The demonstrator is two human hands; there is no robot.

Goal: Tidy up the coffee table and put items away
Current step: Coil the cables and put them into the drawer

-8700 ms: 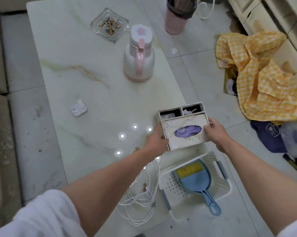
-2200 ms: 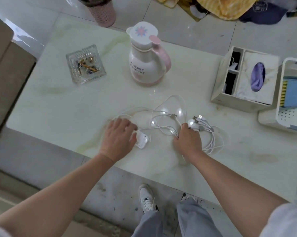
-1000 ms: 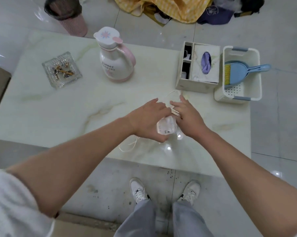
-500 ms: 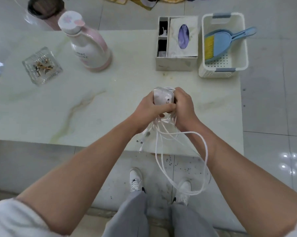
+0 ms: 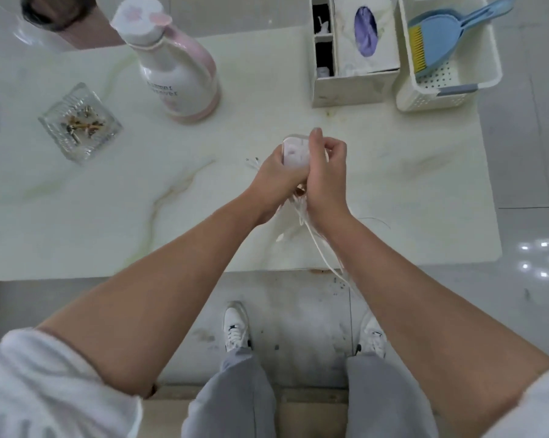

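Above the middle of the pale marble coffee table [image 5: 108, 216], my left hand [image 5: 274, 180] grips a white charger plug [image 5: 294, 151]. My right hand [image 5: 325, 172] is pressed against it, fingers curled around the plug and the bundle of white cables [image 5: 314, 235]. The cables hang from between my hands, trailing down past the table's near edge under my right forearm. A few cable ends stick out to the left of my left hand.
A pink and white thermos jug [image 5: 178, 67] and a glass ashtray [image 5: 80, 121] stand at the back left. A tissue box organiser [image 5: 355, 49] and a white basket [image 5: 450, 90] with a blue dustpan brush [image 5: 437, 42] sit back right. A pink bin [image 5: 74, 23] is behind.
My hands gathered the plug and cables off the table and lifted them. Since half a second ago the hanging loop has become shorter and my hands sit closer together.
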